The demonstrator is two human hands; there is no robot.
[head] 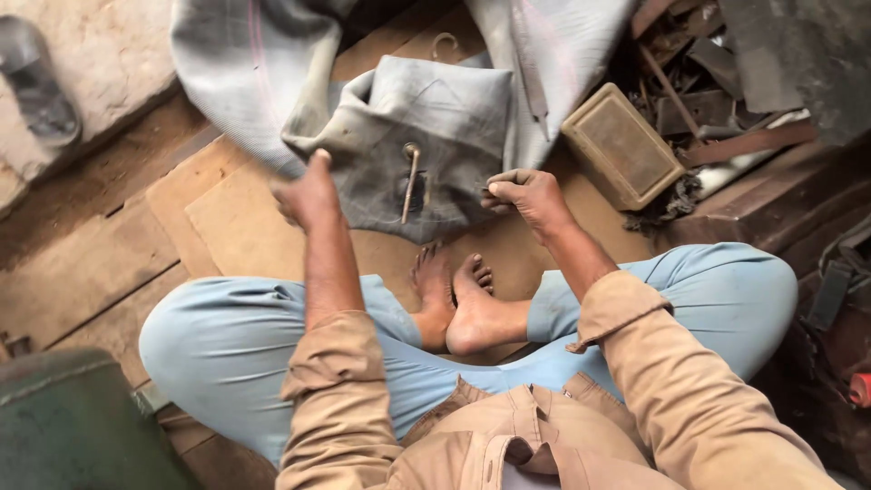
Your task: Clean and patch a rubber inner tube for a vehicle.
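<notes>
The folded grey inner tube [426, 136] lies on the wooden floor [109, 263] at 12 o'clock from the crossed feet, its valve stem [411, 181] pointing down. The right hand [529, 196] pinches the tube's edge at 3 o'clock. The left hand [308, 192] — blurred, at 9 o'clock — rests against the tube; its grasp cannot be told. A brown block [622, 145] sits at 2 o'clock.

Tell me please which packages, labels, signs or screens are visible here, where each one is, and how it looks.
No labels, signs or screens show.
Box: the only package-like thing, a tan rectangular box with a framed top, lying on the wooden floor above the right hand, beside scrap metal.
Grey rubber inner tube: folded between both hands, left hand at its edge; no label visible on it.
</notes>
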